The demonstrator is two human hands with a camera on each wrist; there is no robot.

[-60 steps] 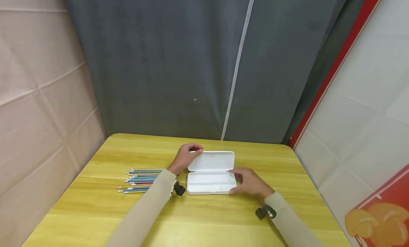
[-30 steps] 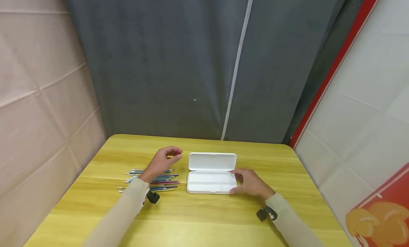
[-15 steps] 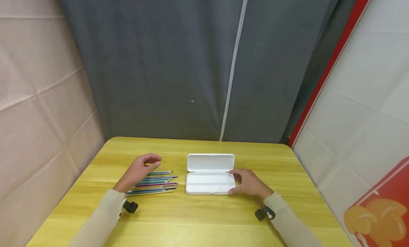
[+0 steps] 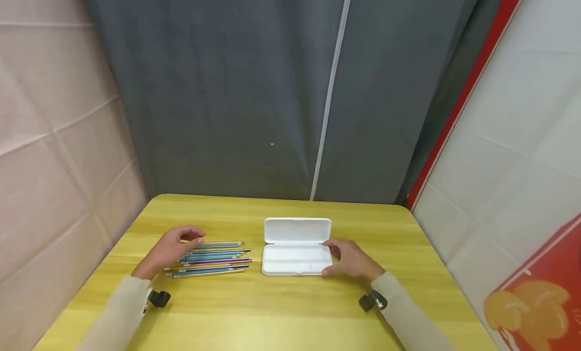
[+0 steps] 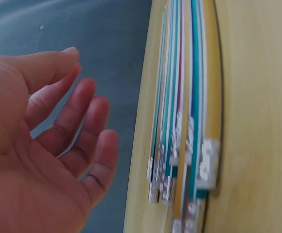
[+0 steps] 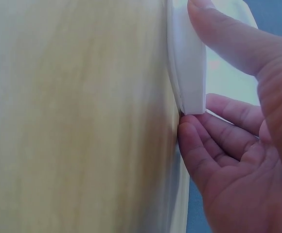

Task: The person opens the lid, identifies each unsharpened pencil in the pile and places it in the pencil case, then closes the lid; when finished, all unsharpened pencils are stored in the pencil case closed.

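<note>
A dark grey curtain (image 4: 254, 89) hung behind the yellow wooden table (image 4: 290, 310), with a quilted beige wall panel (image 4: 50, 139) to one side. Nothing lay between the hands and their objects. A row of thin coloured pencils (image 4: 213, 260) lay left of the open white plastic pencil case (image 4: 295, 250), near it but apart. The left hand (image 4: 170, 247) hovered over the pencils' left ends, fingers loosely spread, holding nothing. The right hand (image 4: 349, 260) gripped the case's right end, thumb (image 6: 228, 34) on top and fingers (image 6: 204, 145) against its edge.
</note>
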